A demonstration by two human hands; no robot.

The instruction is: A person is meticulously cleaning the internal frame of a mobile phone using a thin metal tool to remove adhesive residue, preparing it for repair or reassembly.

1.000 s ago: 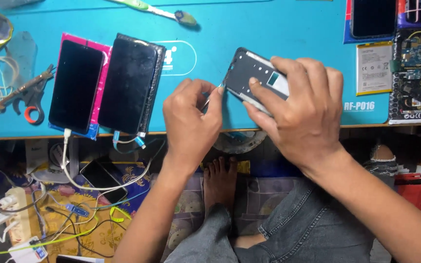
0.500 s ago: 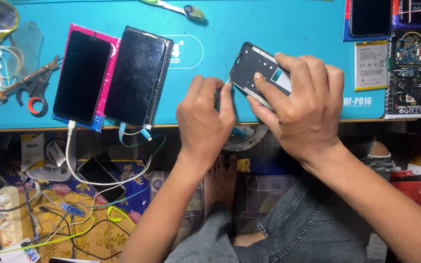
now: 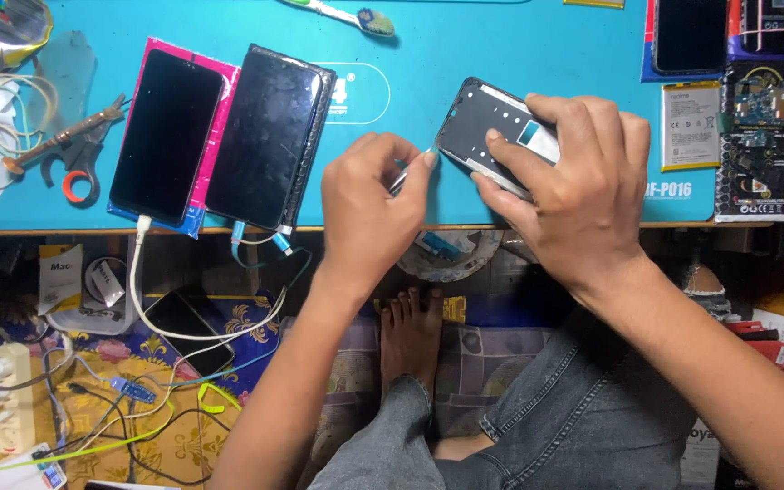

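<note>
Head view. Landmark: the dark, rectangular phone frame with exposed inner chassis (image 3: 494, 130), which lay tilted on the turquoise work mat (image 3: 519, 45), near the mat's front edge.

The right hand (image 3: 573, 195) lay over the frame's right half — fingers spread and curved down, index finger pressed flat across the frame's lower part, thumb against its near edge. The frame was held down on the mat, not lifted.

The left hand (image 3: 369, 204) sat just left of the frame. Its fingers were curled in, thumb and index pinched on a thin metal tool (image 3: 410, 171) — tweezers or a pick, too small to tell — whose tip met the frame's left edge.

Well left of the frame, two black-screened smartphones lay side by side: one in a dark case (image 3: 269, 136), and further left one on a pink packet (image 3: 170, 136). Both had cables plugged into their near ends, a white cable (image 3: 142, 290) hanging from the further one below the mat edge. Further left still lay rusty pliers with an orange handle tip (image 3: 65, 150).

Above and left of the frame was a toothbrush with worn bristles (image 3: 347, 14). Right of the frame, past the right hand, lay a flat white phone battery (image 3: 690, 124) and, beyond it, a circuit board (image 3: 755, 109).

Below the frame, under the mat edge, the person's bare foot (image 3: 410, 331) and grey jeans (image 3: 573, 426) showed.
</note>
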